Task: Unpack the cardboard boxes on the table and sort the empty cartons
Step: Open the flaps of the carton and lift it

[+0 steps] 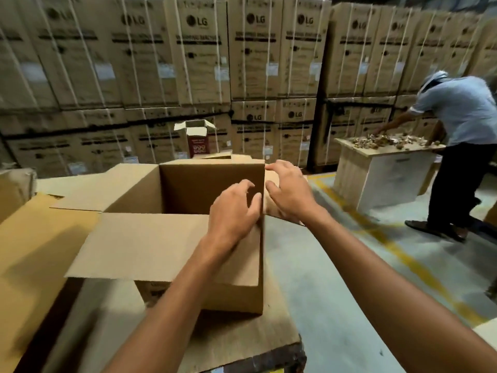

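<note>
Forearms come in from bottom edge, both reaching to the box, which sits open on the bench w/ all flaps folded out. Box stands upright near bench's right edge, on top of flat cardboard. Left grip is on box's right wall, fingers curled over its top edge & holding it. Right grip is just beside, outside that wall, fingers spread & fairly straight, resting on the outward right flap; not clamped on anything. The two are close, thumbs nearly touching across the edge.

Flat cardboard sheet lies left of box. Behind it, a small red carton stands upright w/ top flaps open. Back wall is stacked big cartons, strapped, LG print. Far right, another person bends over a second bench covered w/ brown scraps. Floor is grey w/ a yellow line.
</note>
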Demonstrator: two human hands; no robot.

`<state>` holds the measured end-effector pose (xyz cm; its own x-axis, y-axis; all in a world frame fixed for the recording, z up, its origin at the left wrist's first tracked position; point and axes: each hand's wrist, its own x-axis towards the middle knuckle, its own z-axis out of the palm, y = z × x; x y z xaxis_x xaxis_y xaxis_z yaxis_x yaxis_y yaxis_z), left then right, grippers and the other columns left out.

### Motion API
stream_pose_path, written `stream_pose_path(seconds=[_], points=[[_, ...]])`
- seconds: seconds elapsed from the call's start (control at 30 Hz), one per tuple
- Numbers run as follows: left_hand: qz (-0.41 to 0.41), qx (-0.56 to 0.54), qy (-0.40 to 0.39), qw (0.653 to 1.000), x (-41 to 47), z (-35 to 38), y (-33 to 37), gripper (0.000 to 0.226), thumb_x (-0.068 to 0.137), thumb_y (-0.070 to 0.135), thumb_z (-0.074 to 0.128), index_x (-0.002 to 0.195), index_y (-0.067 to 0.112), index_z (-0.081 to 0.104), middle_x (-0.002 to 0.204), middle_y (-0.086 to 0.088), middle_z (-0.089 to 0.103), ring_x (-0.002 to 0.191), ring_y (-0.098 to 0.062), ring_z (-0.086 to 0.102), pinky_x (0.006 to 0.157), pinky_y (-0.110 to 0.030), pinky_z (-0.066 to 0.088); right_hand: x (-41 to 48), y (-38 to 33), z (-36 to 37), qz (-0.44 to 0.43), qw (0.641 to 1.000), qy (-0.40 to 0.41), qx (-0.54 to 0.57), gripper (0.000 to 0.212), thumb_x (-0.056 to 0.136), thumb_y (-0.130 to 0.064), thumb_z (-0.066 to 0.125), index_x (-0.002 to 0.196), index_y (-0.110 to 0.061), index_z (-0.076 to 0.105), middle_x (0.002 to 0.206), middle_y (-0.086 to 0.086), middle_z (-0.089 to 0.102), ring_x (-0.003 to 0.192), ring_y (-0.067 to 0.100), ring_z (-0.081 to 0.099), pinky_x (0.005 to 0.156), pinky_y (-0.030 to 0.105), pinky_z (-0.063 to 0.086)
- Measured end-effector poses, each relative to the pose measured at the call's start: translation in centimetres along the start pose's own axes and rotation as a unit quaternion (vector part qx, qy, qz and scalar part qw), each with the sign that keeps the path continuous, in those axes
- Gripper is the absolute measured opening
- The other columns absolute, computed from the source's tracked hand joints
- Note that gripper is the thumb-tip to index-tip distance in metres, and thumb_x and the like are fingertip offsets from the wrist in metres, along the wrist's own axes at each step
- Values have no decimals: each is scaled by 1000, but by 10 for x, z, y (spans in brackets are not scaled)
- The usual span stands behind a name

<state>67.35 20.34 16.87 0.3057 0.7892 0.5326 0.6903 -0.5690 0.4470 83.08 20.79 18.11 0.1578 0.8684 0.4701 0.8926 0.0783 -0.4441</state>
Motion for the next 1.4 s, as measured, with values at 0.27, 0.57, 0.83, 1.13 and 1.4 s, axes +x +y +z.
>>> stream_pose_path(seconds=[0.27,0.57,0.83,1.13,1.4], points=[[50,116,55,990,-19,31,-10,39,97,59,37,98,32,65,57,11,58,50,-9,57,44,-24,42,98,48,44,126,977,-153,75,62,90,-35,61,147,-17,43,143,11,54,129,32,51,105,42,44],[-12,64,93,993,-52,-6,-67,48,92,45,43,68,16,73,66,5,67,67,-10,61,90,-38,52,85,50,61,231,953,-157,114,48,82,-50,56,111,-12,62,113,11,65,107,37,58,91,41,48],[-338,2,115,934,-107,-40,-55,37,99,41,46,132,35,60,160,3,29,150,-25,14,118,-62,14,21,23,39,221,947,-193,127,42,90,-47,47,109,-11,59,107,12,61,102,35,56,90,40,47],[-476,-176,180,843,-169,-50,-22,90,72,50,51,155,32,19,157,-7,27,145,-34,21,114,-64,26,-102,13,-18,232,948,-94,194,46,86,-47,47,109,-10,59,107,12,63,99,34,57,84,39,47],[-550,-285,264,739,-210,-37,38,113,85,20,72,154,40,-15,159,-14,-32,149,-44,-13,119,-60,14,-194,26,-51,310,899,-24,309,22,96,-29,53,106,-9,52,100,9,55,92,28,50,80,36,38]])
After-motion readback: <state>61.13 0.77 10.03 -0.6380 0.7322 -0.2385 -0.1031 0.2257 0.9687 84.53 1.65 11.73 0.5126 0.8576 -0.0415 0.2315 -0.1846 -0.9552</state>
